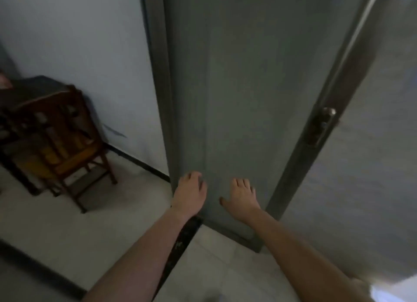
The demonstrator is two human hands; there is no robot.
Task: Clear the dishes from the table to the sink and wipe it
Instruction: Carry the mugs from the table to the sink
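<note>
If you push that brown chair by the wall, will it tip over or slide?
The wooden chair would probably slide rather than tip: its legs stand spread on a smooth floor. It looks stiff and solid, so likely fairly heavy. Pushed high on its back, it might tip.

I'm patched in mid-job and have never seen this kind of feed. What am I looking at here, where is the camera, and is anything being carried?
There is no machine: a person works with bare hands, and the single picture comes from a wide-angle camera on their head, looking forward and down, so the edges bend. Both forearms reach forward from the bottom of the frame. The left hand and the right hand are open with fingers spread, against or very near a grey door; the blur hides actual contact. Neither holds anything. The door's metal handle sits to the right. A wooden chair stands by the white wall at left, on a pale floor. No dishes, table or sink can be made out.
</note>
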